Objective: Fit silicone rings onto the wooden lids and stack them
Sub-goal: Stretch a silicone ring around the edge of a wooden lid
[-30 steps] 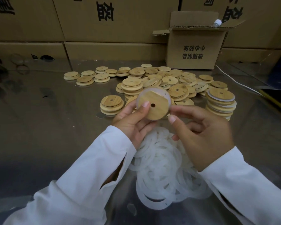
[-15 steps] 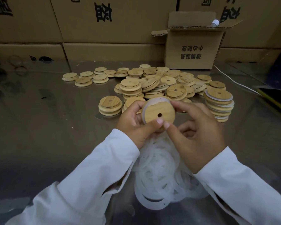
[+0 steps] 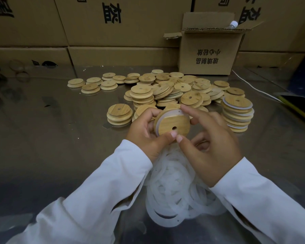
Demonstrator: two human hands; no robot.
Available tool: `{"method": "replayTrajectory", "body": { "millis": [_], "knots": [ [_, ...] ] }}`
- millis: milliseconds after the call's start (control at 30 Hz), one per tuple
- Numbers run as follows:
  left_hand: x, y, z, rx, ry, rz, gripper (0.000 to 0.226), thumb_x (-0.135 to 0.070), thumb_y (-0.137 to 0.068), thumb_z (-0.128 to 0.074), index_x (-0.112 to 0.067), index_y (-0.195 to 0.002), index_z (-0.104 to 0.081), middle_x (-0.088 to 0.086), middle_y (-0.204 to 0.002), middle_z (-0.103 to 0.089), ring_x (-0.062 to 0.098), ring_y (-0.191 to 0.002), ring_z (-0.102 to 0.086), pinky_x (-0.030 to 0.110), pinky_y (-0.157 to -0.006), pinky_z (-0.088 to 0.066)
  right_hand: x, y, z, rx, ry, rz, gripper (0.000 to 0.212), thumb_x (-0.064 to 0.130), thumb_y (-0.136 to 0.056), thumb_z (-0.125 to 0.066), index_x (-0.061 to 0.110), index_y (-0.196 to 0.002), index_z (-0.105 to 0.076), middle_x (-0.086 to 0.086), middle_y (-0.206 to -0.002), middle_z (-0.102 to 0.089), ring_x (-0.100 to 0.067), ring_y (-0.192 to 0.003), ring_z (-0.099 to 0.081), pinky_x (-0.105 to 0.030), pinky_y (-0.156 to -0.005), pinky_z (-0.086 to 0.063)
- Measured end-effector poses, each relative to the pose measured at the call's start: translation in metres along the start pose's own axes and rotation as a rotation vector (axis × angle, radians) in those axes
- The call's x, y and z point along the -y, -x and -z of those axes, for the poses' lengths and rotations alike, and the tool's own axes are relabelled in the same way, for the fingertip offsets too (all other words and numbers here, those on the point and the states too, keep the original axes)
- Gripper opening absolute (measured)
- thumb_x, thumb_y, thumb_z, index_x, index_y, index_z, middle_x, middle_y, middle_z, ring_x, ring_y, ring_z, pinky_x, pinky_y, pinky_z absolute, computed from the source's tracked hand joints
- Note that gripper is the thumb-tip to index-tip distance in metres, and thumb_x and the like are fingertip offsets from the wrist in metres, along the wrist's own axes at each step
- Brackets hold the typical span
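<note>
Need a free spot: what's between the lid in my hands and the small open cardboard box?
The head view shows a heap of loose wooden lids on the table between held lid and box.

A: Lid colour?
B: Light tan w/ darker grain streaks. Ring on it is milky white, same as ring pile.
A: Boxes?
B: Brown cardboard, black print. Table grey, shiny. Sleeves white. Strip at rt edge looks yellow, but it's dim there.

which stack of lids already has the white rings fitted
The tall stack at the far right: white rings show between its lids; the other stacks are bare wood.
</note>
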State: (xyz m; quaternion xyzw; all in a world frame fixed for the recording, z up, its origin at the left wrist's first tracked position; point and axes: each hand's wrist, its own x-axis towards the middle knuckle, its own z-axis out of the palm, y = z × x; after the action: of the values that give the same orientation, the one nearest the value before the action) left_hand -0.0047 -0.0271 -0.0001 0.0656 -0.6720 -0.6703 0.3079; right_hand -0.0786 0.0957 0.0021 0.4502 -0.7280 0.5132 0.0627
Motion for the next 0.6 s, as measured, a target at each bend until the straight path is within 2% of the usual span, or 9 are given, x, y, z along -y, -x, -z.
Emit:
{"method": "replayTrajectory", "body": {
  "millis": [367, 467, 600],
  "knots": [
    [-0.0033, 0.0012, -0.0028, -0.014, 0.032, -0.02, 0.03, 0.013, -0.073, -0.064, -0.009, -0.09, -0.054, -0.003, -0.065, -0.067, 0.007, -0.061, -0.063, 0.017, -0.056, -0.051, 0.0027, 0.0, 0.0015, -0.015, -0.035, 0.008, 0.051, 0.015, -0.076, -0.066, 0.051, -0.105, -0.046, 0.019, -0.1, -0.047, -0.009, -0.05, -0.058, -0.01, -0.052, -0.043],
    [-0.0028, 0.0015, -0.0025, -0.02, 0.031, -0.01, 0.031, 0.013, -0.072, -0.066, -0.009, -0.089, -0.055, -0.003, -0.064, -0.068, 0.007, -0.06, -0.064, 0.018, -0.056, -0.051, 0.0024, 0.0, 0.0003, -0.021, 0.007, 0.005, 0.045, 0.013, -0.076, -0.066, 0.045, -0.1, -0.046, 0.015, -0.103, -0.049, -0.012, -0.048, -0.056, -0.012, -0.054, -0.044],
    [-0.0018, 0.002, -0.0046, -0.011, 0.003, -0.004, 0.031, 0.012, -0.07, -0.068, -0.01, -0.087, -0.056, -0.003, -0.064, -0.069, 0.008, -0.061, -0.064, 0.019, -0.058, -0.053, 0.0025, -0.0025, 0.0015, -0.079, 0.064, 0.028, 0.029, 0.012, -0.077, -0.066, 0.029, -0.097, -0.054, 0.007, -0.102, -0.051, -0.012, -0.054, -0.057, -0.006, -0.056, -0.04]
  ]
}}
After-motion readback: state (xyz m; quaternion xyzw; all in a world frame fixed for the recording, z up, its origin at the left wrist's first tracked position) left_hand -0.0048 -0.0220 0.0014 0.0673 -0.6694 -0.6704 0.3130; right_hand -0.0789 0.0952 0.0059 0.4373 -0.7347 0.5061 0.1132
